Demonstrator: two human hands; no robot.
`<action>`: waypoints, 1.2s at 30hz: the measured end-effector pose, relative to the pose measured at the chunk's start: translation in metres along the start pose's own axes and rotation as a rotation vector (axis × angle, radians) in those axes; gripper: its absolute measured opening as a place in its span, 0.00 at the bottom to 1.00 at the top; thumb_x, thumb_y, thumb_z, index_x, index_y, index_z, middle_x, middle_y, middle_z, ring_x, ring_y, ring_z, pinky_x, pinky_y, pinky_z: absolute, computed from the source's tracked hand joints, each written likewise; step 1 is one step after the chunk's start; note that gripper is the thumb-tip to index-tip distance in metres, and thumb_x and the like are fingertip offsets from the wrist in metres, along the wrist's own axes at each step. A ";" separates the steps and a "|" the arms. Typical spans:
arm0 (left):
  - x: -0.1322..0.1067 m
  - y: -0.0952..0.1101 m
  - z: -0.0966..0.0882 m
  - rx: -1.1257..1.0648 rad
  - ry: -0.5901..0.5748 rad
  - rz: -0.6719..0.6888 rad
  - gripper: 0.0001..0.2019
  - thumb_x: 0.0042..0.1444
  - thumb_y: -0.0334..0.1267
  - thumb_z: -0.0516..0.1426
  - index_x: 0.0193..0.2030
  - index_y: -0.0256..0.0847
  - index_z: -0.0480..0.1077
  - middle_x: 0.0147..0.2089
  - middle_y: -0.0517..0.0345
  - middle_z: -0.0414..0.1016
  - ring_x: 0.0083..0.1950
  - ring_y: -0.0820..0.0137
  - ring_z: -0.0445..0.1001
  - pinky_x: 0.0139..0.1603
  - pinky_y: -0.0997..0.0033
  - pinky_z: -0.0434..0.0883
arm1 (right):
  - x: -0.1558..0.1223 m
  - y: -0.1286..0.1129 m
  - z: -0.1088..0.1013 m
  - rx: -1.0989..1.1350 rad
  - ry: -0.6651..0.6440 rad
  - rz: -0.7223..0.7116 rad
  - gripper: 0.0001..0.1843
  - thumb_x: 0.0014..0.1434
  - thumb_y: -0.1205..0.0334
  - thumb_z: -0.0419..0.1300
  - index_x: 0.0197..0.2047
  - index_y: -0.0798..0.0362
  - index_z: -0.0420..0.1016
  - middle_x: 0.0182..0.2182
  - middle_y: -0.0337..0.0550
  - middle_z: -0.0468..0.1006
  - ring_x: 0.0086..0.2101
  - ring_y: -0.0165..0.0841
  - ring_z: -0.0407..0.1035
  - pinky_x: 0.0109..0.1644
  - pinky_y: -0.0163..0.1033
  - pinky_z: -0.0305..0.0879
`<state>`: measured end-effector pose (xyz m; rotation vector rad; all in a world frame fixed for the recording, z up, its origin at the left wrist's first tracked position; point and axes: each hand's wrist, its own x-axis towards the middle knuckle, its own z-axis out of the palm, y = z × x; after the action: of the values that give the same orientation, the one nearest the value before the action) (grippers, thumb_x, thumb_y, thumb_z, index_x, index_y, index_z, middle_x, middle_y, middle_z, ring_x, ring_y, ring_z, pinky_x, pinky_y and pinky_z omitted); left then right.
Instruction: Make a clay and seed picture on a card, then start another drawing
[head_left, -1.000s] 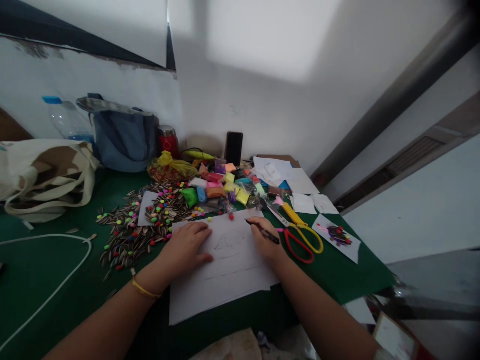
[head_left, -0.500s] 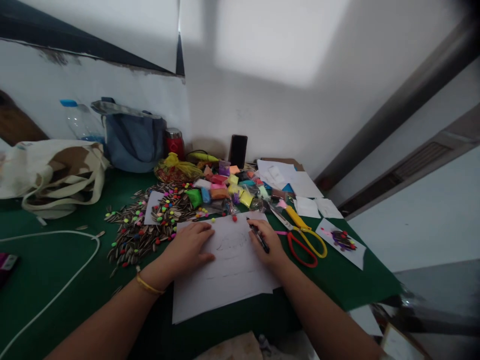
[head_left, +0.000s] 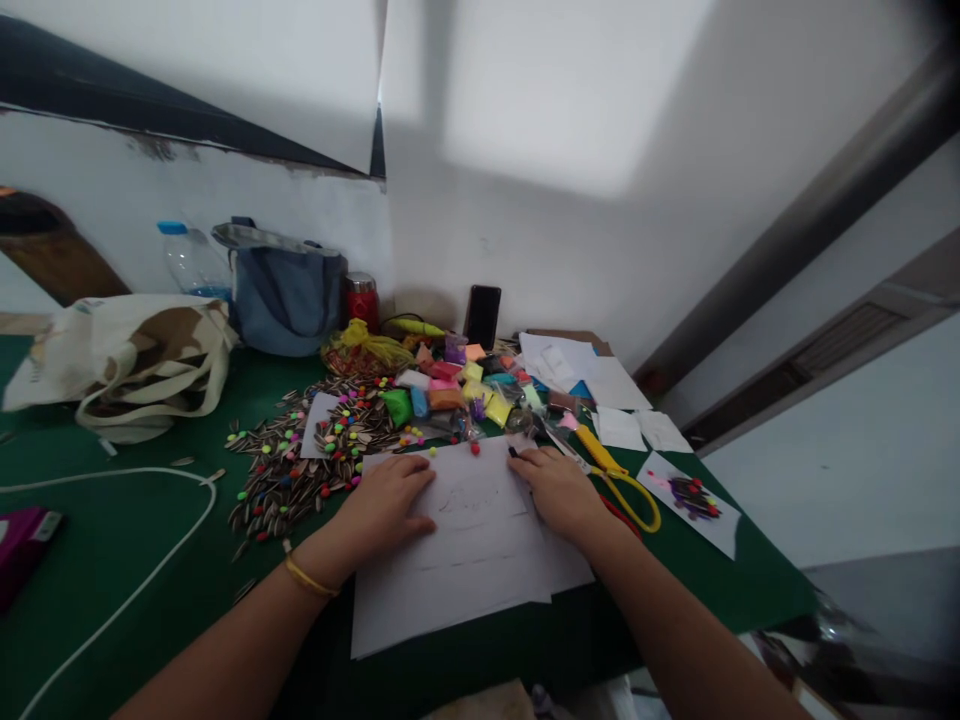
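My left hand (head_left: 386,508) lies flat on the left part of a white sheet of paper (head_left: 465,590), fingers stretched and thumb apart. Wavy pencil-like marks and faint broken lines run across the sheet. At its right edge rests my right hand (head_left: 559,490), palm down, fingers curled over a pen (head_left: 513,452). Only the pen's dark end shows at the fingertips; the rest is hidden. Under the right wrist, a second sheet (head_left: 574,572) juts out. Scissors (head_left: 634,497) with yellow and red handles lie just right of this hand. A small red ball (head_left: 475,449) sits at the paper's top edge.
Sunflower seeds (head_left: 285,490) mixed with coloured balls spread to the left. Bagged coloured clay (head_left: 446,398) lies behind the paper, and a phone (head_left: 482,316) leans on the wall. A decorated card (head_left: 694,500) lies right. Bags (head_left: 289,300) and a white cable (head_left: 161,545) occupy the left.
My right hand has moved right and turned flatter, hiding most of the pen. The lower sheet now sticks out further right. My left hand stays on the paper; the view has shifted slightly.
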<state>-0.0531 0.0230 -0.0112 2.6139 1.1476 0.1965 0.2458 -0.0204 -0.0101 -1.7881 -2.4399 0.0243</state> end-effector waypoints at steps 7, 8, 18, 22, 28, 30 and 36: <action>0.000 0.000 0.000 0.005 0.023 0.022 0.28 0.50 0.48 0.64 0.58 0.41 0.70 0.62 0.45 0.67 0.62 0.52 0.65 0.63 0.54 0.62 | 0.024 -0.023 -0.010 -0.017 0.083 -0.006 0.15 0.60 0.67 0.56 0.49 0.50 0.77 0.45 0.52 0.77 0.47 0.44 0.67 0.50 0.45 0.61; 0.000 0.000 0.000 0.008 0.032 0.026 0.28 0.51 0.48 0.64 0.57 0.41 0.70 0.62 0.44 0.67 0.62 0.52 0.66 0.63 0.54 0.62 | 0.031 -0.029 -0.011 -0.015 0.087 -0.005 0.12 0.61 0.63 0.57 0.47 0.51 0.77 0.43 0.52 0.78 0.46 0.44 0.68 0.49 0.45 0.61; -0.001 -0.001 0.004 0.000 0.084 0.050 0.26 0.50 0.47 0.65 0.56 0.42 0.71 0.60 0.45 0.69 0.60 0.52 0.67 0.61 0.52 0.64 | 0.077 -0.052 -0.006 -0.011 -0.067 0.148 0.10 0.63 0.60 0.56 0.47 0.52 0.73 0.41 0.48 0.80 0.43 0.41 0.72 0.43 0.40 0.63; -0.002 -0.001 0.005 0.000 0.089 0.050 0.27 0.50 0.46 0.65 0.57 0.41 0.71 0.60 0.45 0.69 0.60 0.52 0.67 0.61 0.52 0.64 | 0.064 -0.035 -0.010 0.240 0.011 0.067 0.13 0.65 0.63 0.53 0.50 0.49 0.75 0.45 0.46 0.79 0.46 0.38 0.71 0.48 0.38 0.62; -0.002 -0.003 0.004 0.017 0.113 0.033 0.26 0.50 0.45 0.65 0.56 0.42 0.71 0.60 0.46 0.70 0.60 0.52 0.67 0.61 0.50 0.63 | 0.050 -0.018 0.005 0.649 0.067 0.129 0.13 0.65 0.57 0.52 0.36 0.52 0.76 0.30 0.40 0.78 0.32 0.33 0.71 0.37 0.35 0.62; -0.001 -0.004 0.004 0.017 0.117 0.025 0.26 0.50 0.45 0.65 0.56 0.42 0.71 0.60 0.46 0.70 0.60 0.51 0.67 0.61 0.49 0.63 | 0.046 -0.017 0.014 0.814 0.129 0.155 0.12 0.64 0.56 0.53 0.37 0.51 0.75 0.29 0.39 0.77 0.32 0.32 0.71 0.37 0.35 0.63; -0.001 -0.006 0.003 0.028 0.086 0.007 0.26 0.51 0.46 0.64 0.57 0.42 0.71 0.61 0.46 0.69 0.62 0.52 0.65 0.62 0.50 0.61 | 0.038 -0.013 0.024 0.989 0.203 0.192 0.12 0.57 0.54 0.61 0.41 0.52 0.76 0.33 0.41 0.78 0.33 0.34 0.71 0.37 0.37 0.66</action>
<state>-0.0570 0.0257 -0.0155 2.6580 1.1777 0.2988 0.2201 0.0132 -0.0297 -1.4146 -1.6071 0.8467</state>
